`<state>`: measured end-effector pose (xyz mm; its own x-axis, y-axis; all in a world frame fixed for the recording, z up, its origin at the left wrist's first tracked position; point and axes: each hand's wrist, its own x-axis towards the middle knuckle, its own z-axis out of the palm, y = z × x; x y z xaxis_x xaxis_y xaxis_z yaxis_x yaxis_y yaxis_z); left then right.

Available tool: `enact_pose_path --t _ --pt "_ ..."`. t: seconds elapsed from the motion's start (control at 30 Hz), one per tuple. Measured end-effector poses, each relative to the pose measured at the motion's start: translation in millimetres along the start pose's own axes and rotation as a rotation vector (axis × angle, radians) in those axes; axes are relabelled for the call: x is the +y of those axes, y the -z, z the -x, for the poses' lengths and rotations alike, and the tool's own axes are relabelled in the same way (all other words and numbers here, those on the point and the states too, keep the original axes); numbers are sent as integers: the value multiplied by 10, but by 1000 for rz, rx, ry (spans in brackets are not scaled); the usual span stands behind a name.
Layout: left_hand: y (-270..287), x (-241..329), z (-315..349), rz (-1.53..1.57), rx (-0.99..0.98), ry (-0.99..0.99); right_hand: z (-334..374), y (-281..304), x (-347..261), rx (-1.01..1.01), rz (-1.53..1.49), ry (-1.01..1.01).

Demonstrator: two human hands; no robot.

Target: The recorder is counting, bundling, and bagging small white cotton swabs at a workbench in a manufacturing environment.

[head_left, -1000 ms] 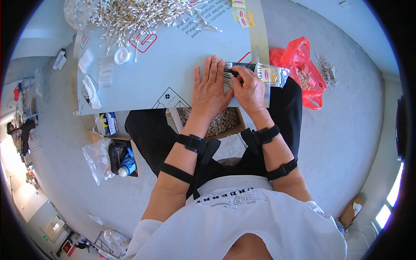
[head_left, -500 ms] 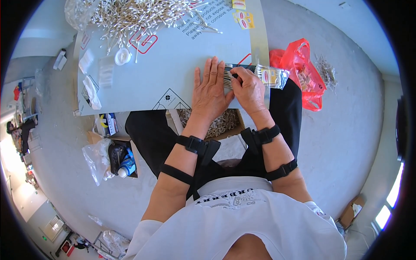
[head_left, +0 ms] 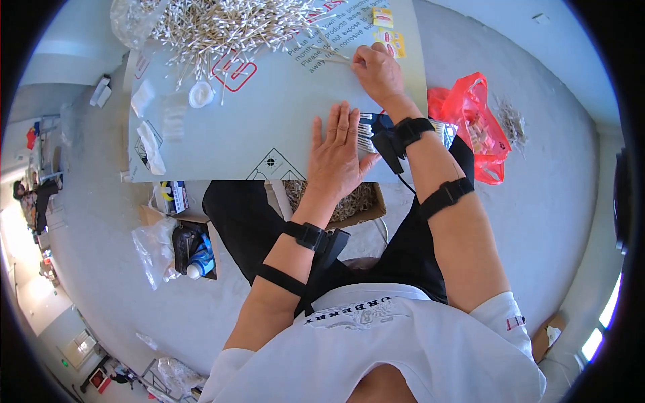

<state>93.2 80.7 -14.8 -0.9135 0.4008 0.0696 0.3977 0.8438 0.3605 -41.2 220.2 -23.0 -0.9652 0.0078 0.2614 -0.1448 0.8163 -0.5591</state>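
My left hand (head_left: pixel 338 153) lies flat on the pale board (head_left: pixel 235 127), fingers stretched out. Beside its fingers and thumb is a row of cotton swabs (head_left: pixel 365 133) on a dark strip. Farther up the board, my right hand (head_left: pixel 378 72) has its fingers curled in a pinch at the end of a loose cotton swab (head_left: pixel 336 62); the fingertips are partly hidden. Under my right forearm a shiny clear packet (head_left: pixel 446 133) shows only in part. A large heap of cotton swabs (head_left: pixel 222 30) covers the far left of the board.
Yellow cards (head_left: pixel 390 41) lie at the far right corner. A round white lid (head_left: pixel 201 95) and white plastic pieces (head_left: pixel 152 148) are at the left. Right of the board hangs a red plastic bag (head_left: pixel 474 101). Below the near edge, a cardboard box (head_left: pixel 377 201) holds loose bits.
My right hand has left the row of swabs and moved away from me, up to the loose swab. The left hand stays flat by the row. The whole view has shifted slightly.
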Motion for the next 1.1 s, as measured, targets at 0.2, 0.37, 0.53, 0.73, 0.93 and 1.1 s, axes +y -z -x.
enact_pose_path --t 0.2,0.37,0.53,0.73,0.93,1.1 --pt "-8 -31 35 25 47 18 323 219 2 -211 62 197" --pt "-34 -39 38 -6 69 6 563 483 -85 -359 75 334" --pt "32 -27 33 65 132 45 970 333 -140 5 -293 41" --pt "-19 -313 -242 818 507 132 1385 19 -426 426 -883 -330" --pt "-208 -40 -276 907 510 185 1189 -76 -391 407 -926 -332" --pt "-228 50 -325 1178 518 219 1138 -8 -199 382 -956 -321"
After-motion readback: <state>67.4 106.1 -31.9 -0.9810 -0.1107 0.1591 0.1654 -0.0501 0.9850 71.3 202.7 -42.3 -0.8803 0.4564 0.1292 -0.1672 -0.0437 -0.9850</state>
